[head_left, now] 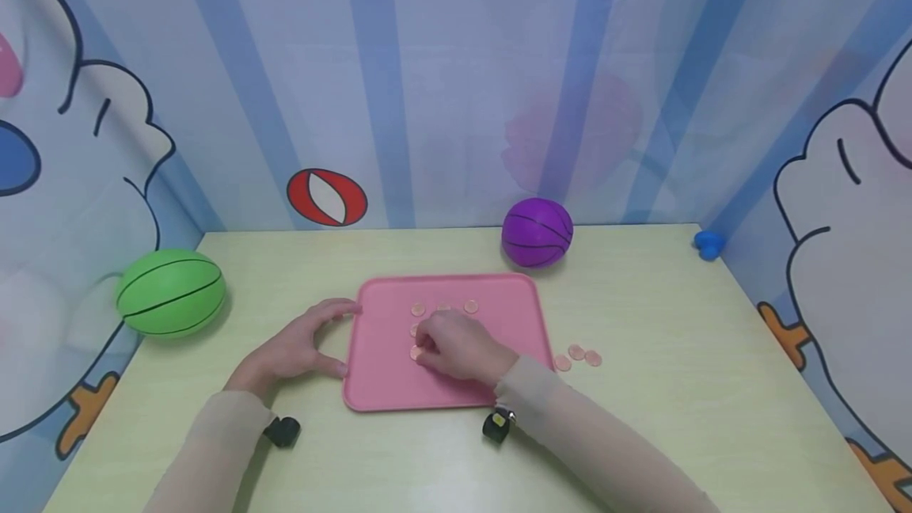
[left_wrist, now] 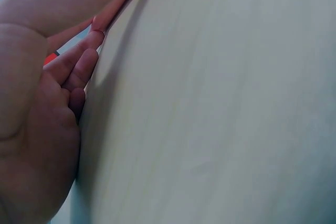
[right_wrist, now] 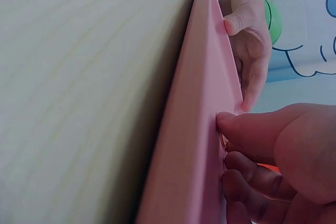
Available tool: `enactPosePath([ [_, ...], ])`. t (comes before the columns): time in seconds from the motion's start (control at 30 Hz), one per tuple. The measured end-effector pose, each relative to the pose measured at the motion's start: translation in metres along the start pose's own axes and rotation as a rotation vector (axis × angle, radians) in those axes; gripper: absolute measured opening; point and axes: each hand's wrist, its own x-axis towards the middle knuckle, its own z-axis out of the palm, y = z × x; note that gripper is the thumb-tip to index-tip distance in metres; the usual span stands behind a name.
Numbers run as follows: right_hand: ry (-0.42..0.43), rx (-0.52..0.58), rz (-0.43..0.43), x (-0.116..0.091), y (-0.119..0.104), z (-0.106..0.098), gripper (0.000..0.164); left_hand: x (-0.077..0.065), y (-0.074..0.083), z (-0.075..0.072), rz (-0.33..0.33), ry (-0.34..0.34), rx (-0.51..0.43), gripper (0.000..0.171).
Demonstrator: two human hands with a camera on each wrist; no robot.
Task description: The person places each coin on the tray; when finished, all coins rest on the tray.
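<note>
A pink tray [head_left: 385,386] lies on the table with several small copper-coloured coins [head_left: 417,309] set out on it. My right hand [head_left: 459,347] is low over the tray's middle, fingers curled down. Its thumb and fingertips pinch a coin [right_wrist: 224,141] against the tray surface, mostly hidden by the fingers in the right wrist view. My left hand [head_left: 295,347] spreads beside the tray's left edge, thumb and fingertips touching the rim. In the left wrist view its palm [left_wrist: 37,145] faces the table edge-on, with nothing held.
Three loose coins [head_left: 576,352] lie on the table [head_left: 698,418] just right of the tray. A purple ball [head_left: 537,233] stands behind the tray, a green ball [head_left: 171,293] at the left. A small blue object [head_left: 708,245] sits at the far right corner. A printed curtain [head_left: 456,101] borders the table.
</note>
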Motion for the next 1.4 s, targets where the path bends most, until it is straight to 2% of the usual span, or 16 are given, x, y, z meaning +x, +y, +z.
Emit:
enactPosePath([
  [0.5,-0.002,0.005,0.061,0.001,-0.001,0.001,0.016,0.002,0.001,-0.001,-0.001,-0.005,0.01,0.096],
  [0.73,0.006,0.082,0.09,-0.005,0.006,-0.009,0.019,0.002,0.002,-0.001,0.007,-0.007,0.007,0.097],
  [0.9,0.022,0.12,0.09,-0.014,0.029,-0.022,0.017,0.002,0.002,0.0,-0.001,-0.006,-0.001,0.097],
  [1.17,0.01,0.21,0.01,-0.044,0.074,-0.05,0.017,0.0,0.002,0.001,-0.015,0.002,0.001,0.097],
  [1.27,0.018,0.238,0.034,-0.057,0.089,-0.061,0.018,0.0,0.002,0.001,-0.016,0.001,0.001,0.096],
  [1.4,-0.004,0.272,0.147,-0.076,0.106,-0.076,0.019,-0.001,0.002,0.001,-0.014,0.001,-0.004,0.096],
])
